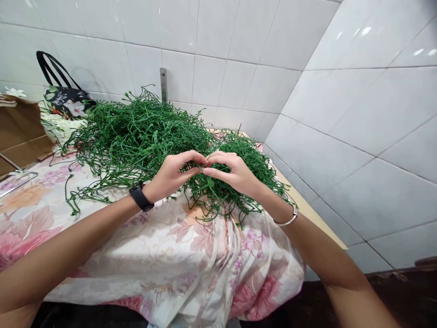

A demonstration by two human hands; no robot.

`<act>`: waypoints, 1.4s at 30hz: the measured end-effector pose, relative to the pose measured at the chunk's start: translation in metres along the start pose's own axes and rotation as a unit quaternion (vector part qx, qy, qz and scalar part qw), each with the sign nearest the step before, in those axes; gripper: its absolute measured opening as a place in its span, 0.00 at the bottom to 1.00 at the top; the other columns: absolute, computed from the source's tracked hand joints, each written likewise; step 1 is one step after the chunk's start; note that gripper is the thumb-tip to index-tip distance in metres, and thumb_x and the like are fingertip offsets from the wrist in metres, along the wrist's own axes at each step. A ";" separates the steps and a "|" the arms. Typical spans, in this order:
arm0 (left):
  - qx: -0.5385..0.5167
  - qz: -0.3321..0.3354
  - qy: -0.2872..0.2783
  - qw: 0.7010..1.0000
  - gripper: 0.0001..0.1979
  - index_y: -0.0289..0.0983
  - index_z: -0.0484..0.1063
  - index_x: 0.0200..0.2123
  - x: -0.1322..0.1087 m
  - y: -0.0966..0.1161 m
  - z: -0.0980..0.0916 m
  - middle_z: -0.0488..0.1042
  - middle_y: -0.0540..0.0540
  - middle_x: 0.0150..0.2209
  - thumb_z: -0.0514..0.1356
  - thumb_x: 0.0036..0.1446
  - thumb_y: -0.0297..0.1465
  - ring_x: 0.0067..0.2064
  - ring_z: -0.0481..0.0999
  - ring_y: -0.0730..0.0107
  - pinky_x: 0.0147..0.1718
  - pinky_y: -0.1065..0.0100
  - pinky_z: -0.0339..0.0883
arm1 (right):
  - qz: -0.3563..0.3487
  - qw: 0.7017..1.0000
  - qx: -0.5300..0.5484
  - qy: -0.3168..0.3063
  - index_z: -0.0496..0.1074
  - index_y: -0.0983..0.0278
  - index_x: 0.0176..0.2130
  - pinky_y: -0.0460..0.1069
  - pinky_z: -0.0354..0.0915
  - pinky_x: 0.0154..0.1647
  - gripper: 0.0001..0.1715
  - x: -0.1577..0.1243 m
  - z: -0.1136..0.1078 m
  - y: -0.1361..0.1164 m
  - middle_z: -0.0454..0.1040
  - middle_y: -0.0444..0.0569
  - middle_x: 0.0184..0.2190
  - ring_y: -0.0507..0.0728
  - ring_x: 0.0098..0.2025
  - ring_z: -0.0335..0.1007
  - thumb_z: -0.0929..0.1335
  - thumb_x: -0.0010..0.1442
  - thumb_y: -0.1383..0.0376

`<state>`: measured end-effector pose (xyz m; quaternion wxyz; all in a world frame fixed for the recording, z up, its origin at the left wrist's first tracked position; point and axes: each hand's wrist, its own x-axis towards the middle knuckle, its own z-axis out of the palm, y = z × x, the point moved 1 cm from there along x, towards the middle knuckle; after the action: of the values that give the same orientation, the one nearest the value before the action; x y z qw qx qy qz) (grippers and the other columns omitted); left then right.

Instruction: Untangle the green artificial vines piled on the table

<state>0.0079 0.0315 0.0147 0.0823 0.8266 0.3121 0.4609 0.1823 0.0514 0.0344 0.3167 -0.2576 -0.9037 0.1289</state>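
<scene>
Both hands meet over a heap of thin green artificial stems point(143, 132) with small knobby tips. My left hand point(175, 172), with a black band at the wrist, pinches thumb and fingers together on a green stem. My right hand point(235, 171), wearing a silver bangle, is pinched close against the left fingertips on the same stem. Most of that stem is hidden by the fingers. A second pile of green stems point(252, 157) lies beneath and behind the right hand.
A floral cloth point(143, 255) covers the table, whose pale board edge point(317, 216) shows at right. At left are a brown cardboard box point(20, 132), white artificial flowers point(63, 125), a metal rod point(23, 182) and a black floral bag point(66, 98). Tiled walls stand behind and right.
</scene>
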 end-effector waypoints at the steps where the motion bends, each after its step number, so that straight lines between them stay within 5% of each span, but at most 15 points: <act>1: 0.017 0.009 0.006 1.000 0.06 0.35 0.69 0.36 -0.001 0.000 0.000 0.74 0.48 0.35 0.55 0.54 0.27 0.36 0.72 0.75 0.36 0.73 0.65 | -0.001 1.000 0.009 -0.005 0.70 0.65 0.33 0.48 0.57 0.41 0.13 0.001 -0.001 0.001 0.72 0.46 0.33 0.49 0.37 0.66 0.63 0.56 0.57; 10: 0.155 0.138 0.041 0.977 0.07 0.33 0.67 0.39 -0.008 -0.005 0.010 0.73 0.45 0.34 0.52 0.57 0.26 0.37 0.69 0.72 0.38 0.68 0.66 | 0.036 0.999 -0.034 0.013 0.73 0.62 0.32 0.51 0.52 0.42 0.13 -0.001 -0.001 0.001 0.76 0.43 0.30 0.50 0.32 0.68 0.66 0.52 0.55; 14: 0.182 0.172 0.047 0.967 0.09 0.33 0.68 0.41 -0.009 -0.009 0.009 0.73 0.43 0.34 0.52 0.57 0.26 0.37 0.69 0.71 0.38 0.67 0.66 | 0.046 0.999 0.025 0.007 0.72 0.64 0.29 0.48 0.59 0.38 0.13 -0.001 -0.001 0.002 0.74 0.44 0.26 0.49 0.29 0.67 0.66 0.53 0.56; 21: 0.207 0.168 0.043 0.963 0.13 0.38 0.68 0.44 -0.009 -0.013 0.006 0.72 0.44 0.38 0.50 0.58 0.25 0.39 0.69 0.71 0.36 0.68 0.66 | 0.047 0.996 0.080 0.017 0.69 0.65 0.30 0.50 0.62 0.44 0.09 -0.002 0.000 0.002 0.73 0.47 0.36 0.51 0.39 0.67 0.65 0.53 0.60; 29: 0.310 0.170 0.022 0.935 0.09 0.32 0.67 0.37 -0.008 -0.007 0.008 0.71 0.43 0.33 0.49 0.59 0.28 0.34 0.66 0.69 0.33 0.68 0.64 | 0.055 0.996 0.067 0.025 0.66 0.66 0.28 0.47 0.62 0.36 0.08 -0.002 -0.002 -0.002 0.70 0.45 0.28 0.49 0.31 0.65 0.65 0.54 0.63; 42: 0.375 0.172 -0.021 0.911 0.06 0.33 0.62 0.37 -0.007 -0.010 0.009 0.67 0.45 0.32 0.47 0.60 0.26 0.32 0.64 0.70 0.31 0.69 0.60 | 0.035 0.999 0.024 -0.014 0.71 0.64 0.37 0.47 0.61 0.40 0.12 0.000 -0.002 0.005 0.72 0.46 0.33 0.49 0.36 0.66 0.62 0.57 0.62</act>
<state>0.0078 0.0370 0.0008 -0.3077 0.8470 0.3137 0.2992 0.1856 0.0559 0.0338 0.3053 -0.2790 -0.8953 0.1655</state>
